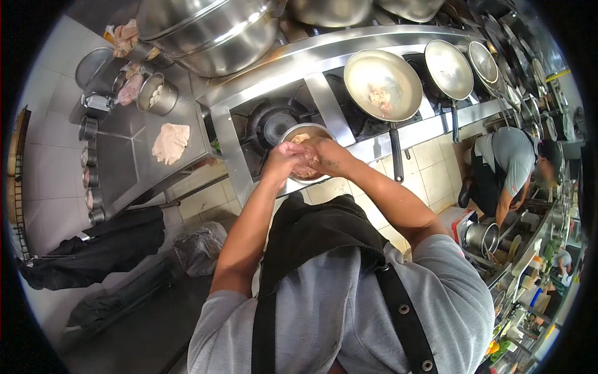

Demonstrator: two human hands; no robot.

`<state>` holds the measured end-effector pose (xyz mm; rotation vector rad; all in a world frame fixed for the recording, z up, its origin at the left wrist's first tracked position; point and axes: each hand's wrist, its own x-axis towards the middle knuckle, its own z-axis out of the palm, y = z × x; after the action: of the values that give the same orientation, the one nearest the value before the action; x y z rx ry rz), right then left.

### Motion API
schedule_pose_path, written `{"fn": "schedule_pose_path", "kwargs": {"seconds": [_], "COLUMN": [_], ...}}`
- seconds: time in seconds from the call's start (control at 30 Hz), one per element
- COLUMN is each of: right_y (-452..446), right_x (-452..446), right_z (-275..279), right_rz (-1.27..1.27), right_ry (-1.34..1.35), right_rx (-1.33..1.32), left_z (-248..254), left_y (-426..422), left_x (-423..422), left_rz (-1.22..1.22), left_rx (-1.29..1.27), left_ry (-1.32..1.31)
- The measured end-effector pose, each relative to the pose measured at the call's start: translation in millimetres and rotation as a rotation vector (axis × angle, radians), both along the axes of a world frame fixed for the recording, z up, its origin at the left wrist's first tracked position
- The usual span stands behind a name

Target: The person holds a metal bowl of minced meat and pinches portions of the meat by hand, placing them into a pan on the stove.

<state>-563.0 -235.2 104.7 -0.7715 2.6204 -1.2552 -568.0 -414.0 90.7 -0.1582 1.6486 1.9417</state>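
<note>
A round metal bowl stands at the front of the stove, beside a burner. In it lie pinkish-brown pieces that look like raw meat. My left hand is over the bowl's left side, its fingers pinched together. Meeting it from the right, my right hand has its fingers curled closed over the bowl. The fingertips of both hands come together above the meat, and what is between them is hidden. A flat pale piece of raw meat lies on the steel counter to the left.
Right of the bowl, a frying pan holds some food, with another pan beyond it. Large steel pots stand behind. A small pot sits on the left counter. Another person bends down at right.
</note>
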Motion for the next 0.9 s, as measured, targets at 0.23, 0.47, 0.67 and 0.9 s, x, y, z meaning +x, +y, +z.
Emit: {"fn": "schedule_pose_path", "kwargs": {"seconds": [0.23,0.47,0.67,0.9], "right_y": [2.5,3.1,1.3,8.5], "right_x": [3.9,2.4,6.3,1.6], "right_z": [5.6,-28.3,-16.8,-22.2], "right_rz": [-0.165,-0.356,-0.266,-0.395], "right_ry": [-0.133,-0.782,-0.744,-0.801], "right_rx": [-0.142,-0.796,-0.707,-0.918], "left_z": [-0.6,-12.3,-2.1,-0.1], "left_y": [-6.1,-5.3,-3.8,-2.3], "left_x": [-1.8,-2.4,-0.6,0.6], "left_rz": [0.039,0.21,0.104,0.241], "left_rx": [0.081,0.144,-0.004,0.103], "left_ry": [0.029,0.026,0.124,0.036]}}
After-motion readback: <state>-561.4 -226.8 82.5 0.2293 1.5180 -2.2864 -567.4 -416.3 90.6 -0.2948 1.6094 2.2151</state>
